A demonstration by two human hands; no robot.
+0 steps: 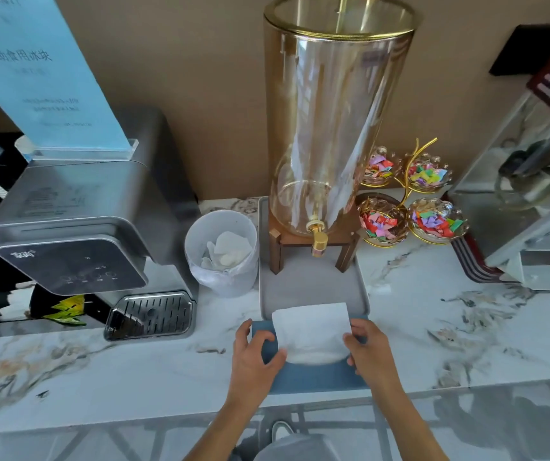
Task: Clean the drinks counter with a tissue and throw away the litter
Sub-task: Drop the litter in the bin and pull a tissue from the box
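Observation:
A white tissue (311, 329) stands up out of a blue tissue box (313, 375) at the front edge of the marble counter (433, 321). My left hand (253, 354) rests on the box's left side with its thumb at the tissue's base. On the right side, my right hand (368, 349) pinches the tissue's lower right edge. A small white-lined litter bin (222, 252) with crumpled white tissues inside stands behind and to the left, beside the grey tray (361, 287).
On the grey tray a tall empty glass drink dispenser (333, 121) stands on a wooden stand. An ice machine (84, 234) with a blue sign fills the left. Glass bowls of coloured wrappers (413, 201) and a popcorn machine (532, 181) stand at the right.

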